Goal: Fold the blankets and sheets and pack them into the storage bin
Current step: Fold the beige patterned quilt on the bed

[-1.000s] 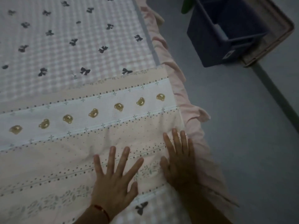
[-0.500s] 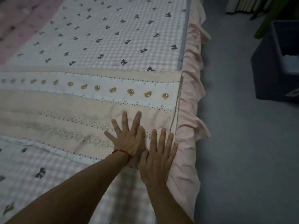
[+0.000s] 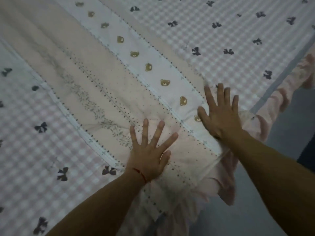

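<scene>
A dim room, a bed (image 3: 238,31) covered in a checked sheet with dark bows, a pink frill hanging at its edge above grey floor. Across it lies a folded blanket (image 3: 102,74), a long pink and white band with a row of little bears. The left hand (image 3: 148,149) and right hand (image 3: 219,114) both lie flat on its near end, fingers spread, gripping nothing. This looks like smoothing between folds. The next move likely calls for pinching the end's corners and folding it lengthwise. No storage bin is in view.
</scene>
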Demonstrator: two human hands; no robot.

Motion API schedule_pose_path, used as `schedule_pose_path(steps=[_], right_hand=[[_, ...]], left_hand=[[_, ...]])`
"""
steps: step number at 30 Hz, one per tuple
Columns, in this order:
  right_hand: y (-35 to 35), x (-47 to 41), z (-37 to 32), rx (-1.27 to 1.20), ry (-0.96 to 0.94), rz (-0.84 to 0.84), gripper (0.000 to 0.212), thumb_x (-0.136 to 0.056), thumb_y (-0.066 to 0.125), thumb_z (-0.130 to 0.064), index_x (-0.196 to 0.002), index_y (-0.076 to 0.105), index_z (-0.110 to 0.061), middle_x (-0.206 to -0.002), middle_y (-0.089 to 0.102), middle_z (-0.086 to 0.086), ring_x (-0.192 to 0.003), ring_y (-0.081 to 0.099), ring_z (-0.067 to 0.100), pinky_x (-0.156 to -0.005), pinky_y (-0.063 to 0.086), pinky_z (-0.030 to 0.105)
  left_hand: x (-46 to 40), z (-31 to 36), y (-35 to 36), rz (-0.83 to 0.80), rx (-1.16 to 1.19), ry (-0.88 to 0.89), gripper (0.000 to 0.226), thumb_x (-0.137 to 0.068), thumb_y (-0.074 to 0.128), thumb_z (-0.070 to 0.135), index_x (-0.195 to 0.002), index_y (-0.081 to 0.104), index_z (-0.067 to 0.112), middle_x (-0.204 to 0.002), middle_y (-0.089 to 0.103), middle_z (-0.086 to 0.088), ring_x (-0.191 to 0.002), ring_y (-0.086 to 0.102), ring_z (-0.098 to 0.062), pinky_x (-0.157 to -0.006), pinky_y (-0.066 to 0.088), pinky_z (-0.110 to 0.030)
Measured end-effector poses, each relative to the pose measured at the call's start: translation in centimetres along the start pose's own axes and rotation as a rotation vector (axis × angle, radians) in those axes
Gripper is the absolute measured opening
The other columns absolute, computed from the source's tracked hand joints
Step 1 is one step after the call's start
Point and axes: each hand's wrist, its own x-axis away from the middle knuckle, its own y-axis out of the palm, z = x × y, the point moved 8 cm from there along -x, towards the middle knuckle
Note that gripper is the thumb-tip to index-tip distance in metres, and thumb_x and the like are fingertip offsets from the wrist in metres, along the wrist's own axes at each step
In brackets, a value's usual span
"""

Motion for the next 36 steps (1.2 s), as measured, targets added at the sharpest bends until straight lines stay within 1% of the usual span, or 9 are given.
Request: schedule_pose_path(steps=[2, 9, 18, 23, 25, 28, 31, 34, 36], right_hand=[[2.5, -0.1, 0.7, 0.026, 0.018, 0.009, 0.073, -0.1, 0.012, -0.064, -0.16, -0.014, -0.033, -0.168, -0.021, 0.01, -0.154, -0.02, 0.031, -0.122, -0.001, 0.063], [3.2, -1.7, -0.6, -0.04, -0.029, 0.1, 0.076, -0.098, 0.03, -0.051, -0.163, 0.007, -0.019, -0.168, -0.007, 0.019, -0.155, -0.008, 0.039, -0.12, 0.003, 0.067], [3.4, -2.1, -0.6, -0.084, -0.025, 0.06, 0.077, -0.098, 0.038, -0.049, -0.163, 0.013, -0.015, -0.167, -0.002, 0.025, -0.155, -0.003, 0.042, -0.119, 0.004, 0.068], [2.9, -2.3, -0.5, -0.092, -0.072, -0.023, 0.076, -0.101, 0.036, -0.05, -0.163, 0.008, -0.016, -0.166, -0.003, 0.027, -0.154, -0.004, 0.044, -0.119, 0.004, 0.069], [2.7, -1.9, -0.5, -0.087, -0.119, -0.048, 0.076, -0.102, 0.032, -0.052, -0.163, 0.003, -0.018, -0.166, -0.006, 0.027, -0.154, -0.007, 0.044, -0.118, 0.004, 0.07], [1.3, -1.4, 0.1, -0.135, -0.19, -0.123, 0.077, -0.101, 0.029, -0.056, -0.163, -0.005, -0.024, -0.167, -0.012, 0.022, -0.154, -0.008, 0.041, -0.12, 0.002, 0.067], [-2.0, -1.0, 1.9, -0.239, -0.25, -0.148, 0.073, -0.101, 0.044, -0.044, -0.161, 0.01, -0.019, -0.161, 0.024, 0.021, -0.142, 0.029, 0.04, -0.113, 0.025, 0.059], [-3.3, -1.5, 4.2, -0.518, -0.047, -0.323, 0.067, -0.1, 0.057, -0.037, -0.149, 0.026, -0.005, -0.141, 0.05, 0.022, -0.123, 0.053, 0.04, -0.102, 0.045, 0.049], [-2.9, -2.1, 5.0, -0.505, 0.08, -0.501, 0.066, -0.098, 0.06, -0.043, -0.143, 0.034, -0.002, -0.135, 0.056, 0.024, -0.117, 0.058, 0.041, -0.095, 0.049, 0.044]], left_hand=[[0.1, 0.0, 0.3, -0.046, 0.007, 0.011, 0.066, -0.1, 0.034, 0.055, -0.158, 0.004, 0.043, -0.168, -0.002, -0.009, -0.148, -0.005, -0.055, -0.106, 0.007, -0.08], [-0.7, -0.8, -0.5, -0.077, 0.034, -0.06, 0.064, -0.098, 0.04, 0.058, -0.156, 0.016, 0.047, -0.168, 0.011, -0.005, -0.147, 0.009, -0.055, -0.105, 0.013, -0.081], [-1.4, -0.9, -0.6, -0.099, 0.036, -0.09, 0.058, -0.098, 0.046, 0.054, -0.153, 0.026, 0.05, -0.167, 0.015, -0.003, -0.15, 0.008, -0.05, -0.106, 0.013, -0.08], [-0.5, 1.1, -2.3, -0.145, 0.001, -0.267, 0.056, -0.104, 0.04, 0.045, -0.155, 0.018, 0.048, -0.168, 0.006, -0.002, -0.152, 0.002, -0.044, -0.112, 0.011, -0.074], [1.0, 2.3, -3.3, -0.099, 0.038, -0.446, 0.063, -0.099, 0.052, 0.03, -0.155, 0.027, 0.04, -0.167, 0.016, -0.006, -0.151, 0.016, -0.04, -0.113, 0.02, -0.068], [6.7, 3.4, -4.2, -0.01, 0.144, -0.992, 0.064, -0.089, 0.063, 0.018, -0.148, 0.041, 0.029, -0.155, 0.037, -0.011, -0.134, 0.041, -0.036, -0.102, 0.039, -0.054], [13.4, 4.7, -3.4, 0.149, 0.462, -1.502, 0.072, -0.089, 0.068, 0.035, -0.149, 0.036, 0.013, -0.141, 0.043, -0.019, -0.12, 0.045, -0.038, -0.096, 0.043, -0.052], [16.1, 4.5, -2.5, 0.162, 0.741, -1.727, 0.088, -0.086, 0.072, 0.045, -0.153, 0.028, 0.009, -0.147, 0.037, -0.017, -0.133, 0.037, -0.037, -0.108, 0.036, -0.053], [16.7, 4.1, -2.2, 0.086, 0.838, -1.839, 0.092, -0.083, 0.073, 0.052, -0.151, 0.028, 0.009, -0.147, 0.037, -0.019, -0.134, 0.036, -0.038, -0.108, 0.035, -0.051]])
